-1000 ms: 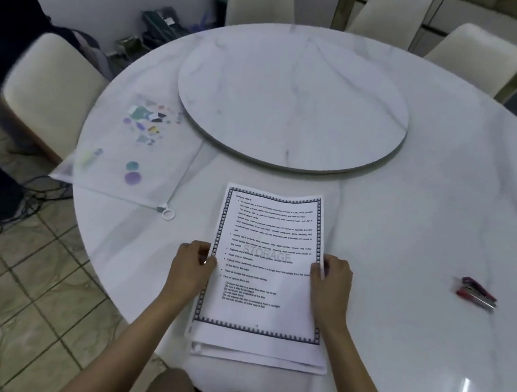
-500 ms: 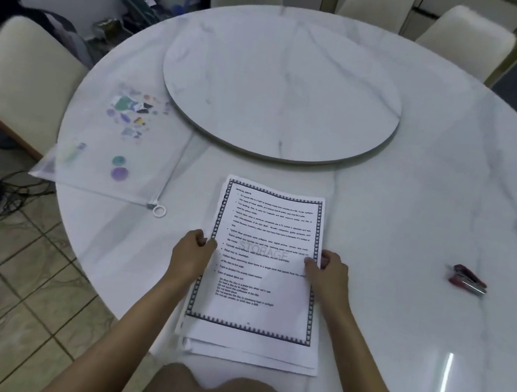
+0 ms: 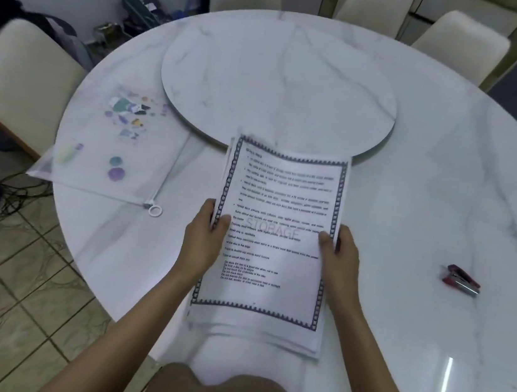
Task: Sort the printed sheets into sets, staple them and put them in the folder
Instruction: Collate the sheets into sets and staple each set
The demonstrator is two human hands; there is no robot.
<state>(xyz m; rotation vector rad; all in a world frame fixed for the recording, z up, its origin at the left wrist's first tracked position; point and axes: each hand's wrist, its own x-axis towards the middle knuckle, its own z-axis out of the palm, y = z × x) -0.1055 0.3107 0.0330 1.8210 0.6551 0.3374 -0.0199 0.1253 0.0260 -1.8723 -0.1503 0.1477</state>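
Observation:
A stack of printed sheets (image 3: 278, 198) with a dark patterned border and a "STORAGE" watermark is held up over the near part of the table. My left hand (image 3: 203, 241) grips its left edge, thumb on top. My right hand (image 3: 339, 259) grips the right edge the same way. The far end of the stack reaches the turntable's rim. A clear zip folder (image 3: 108, 149) with coloured stickers lies flat at the left. A red stapler (image 3: 461, 283) lies on the table at the right, away from both hands.
The round white marble table (image 3: 432, 186) carries a raised marble turntable (image 3: 277, 89) in its middle. Cream chairs stand at the left (image 3: 19, 78) and along the far side. Cables lie on the tiled floor at the left.
Both hands have lifted the stack off the table and tilted its far end up. The grip on both side edges has tightened, and the view has shifted.

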